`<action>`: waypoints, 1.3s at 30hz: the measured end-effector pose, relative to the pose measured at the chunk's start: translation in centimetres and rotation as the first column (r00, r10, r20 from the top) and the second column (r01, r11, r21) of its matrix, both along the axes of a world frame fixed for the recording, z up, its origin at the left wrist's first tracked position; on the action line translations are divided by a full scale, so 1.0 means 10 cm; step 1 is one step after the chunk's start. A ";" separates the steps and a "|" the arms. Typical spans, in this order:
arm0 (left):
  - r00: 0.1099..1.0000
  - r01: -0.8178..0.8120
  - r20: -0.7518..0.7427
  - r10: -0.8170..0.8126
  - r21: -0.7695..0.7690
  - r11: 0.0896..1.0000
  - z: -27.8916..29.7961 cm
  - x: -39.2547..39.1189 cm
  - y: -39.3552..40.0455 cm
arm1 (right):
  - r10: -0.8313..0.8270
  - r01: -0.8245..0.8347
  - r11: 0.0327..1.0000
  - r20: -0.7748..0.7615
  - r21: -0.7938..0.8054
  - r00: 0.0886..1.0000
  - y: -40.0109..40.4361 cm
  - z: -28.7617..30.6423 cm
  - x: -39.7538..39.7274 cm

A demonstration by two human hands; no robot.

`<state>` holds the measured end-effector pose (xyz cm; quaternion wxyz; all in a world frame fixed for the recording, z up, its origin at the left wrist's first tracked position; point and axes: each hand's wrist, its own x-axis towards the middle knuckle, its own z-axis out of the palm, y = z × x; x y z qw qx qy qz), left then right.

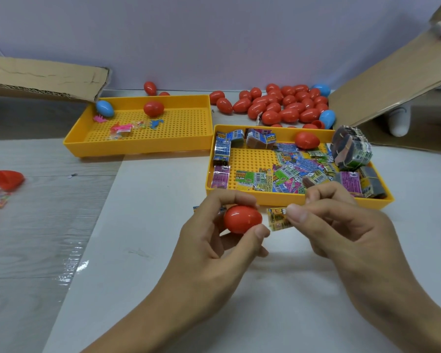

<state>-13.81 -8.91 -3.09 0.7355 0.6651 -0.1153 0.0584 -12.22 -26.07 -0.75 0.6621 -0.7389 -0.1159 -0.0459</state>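
My left hand [214,240] grips a red plastic egg [242,219] between thumb and fingers, just above the white table. Right beside the egg, my right hand [341,233] pinches a small printed leaflet [278,220] between thumb and forefinger. Both hands hover in front of the near yellow tray [290,200], which is filled with several printed leaflets and packets and one red egg [307,140].
A second yellow tray [138,146] at the back left holds a red egg, a blue egg and small toy pieces. A pile of red and blue eggs [285,105] lies behind. Cardboard flaps stand left [43,77] and right [392,80]. Red egg halves [3,179] lie far left.
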 end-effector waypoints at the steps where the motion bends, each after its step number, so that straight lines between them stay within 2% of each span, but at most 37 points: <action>1: 1.000 0.000 0.004 0.000 0.001 1.000 0.01 0.00 0.00 | 0.003 -0.003 1.000 0.005 -0.004 1.000 0.00 0.00 0.00; 8: 0.999 -0.038 0.005 0.038 0.017 0.999 0.04 0.00 0.02 | 0.022 -0.020 0.999 0.047 -0.037 0.999 0.01 -0.01 -0.01; 19: 0.999 0.014 -0.040 -0.015 -0.013 1.000 0.06 -0.03 0.01 | -0.004 0.007 1.000 0.085 -0.030 0.996 0.01 -0.02 -0.02; 33: 1.000 0.016 0.004 -0.016 0.014 1.000 0.02 -0.03 0.00 | 0.000 0.001 1.000 0.059 -0.018 0.998 0.02 -0.01 -0.02; 39: 0.998 -0.031 0.055 0.028 0.053 0.998 0.01 -0.03 -0.01 | 0.000 0.004 0.998 0.057 -0.056 0.998 0.01 -0.03 -0.01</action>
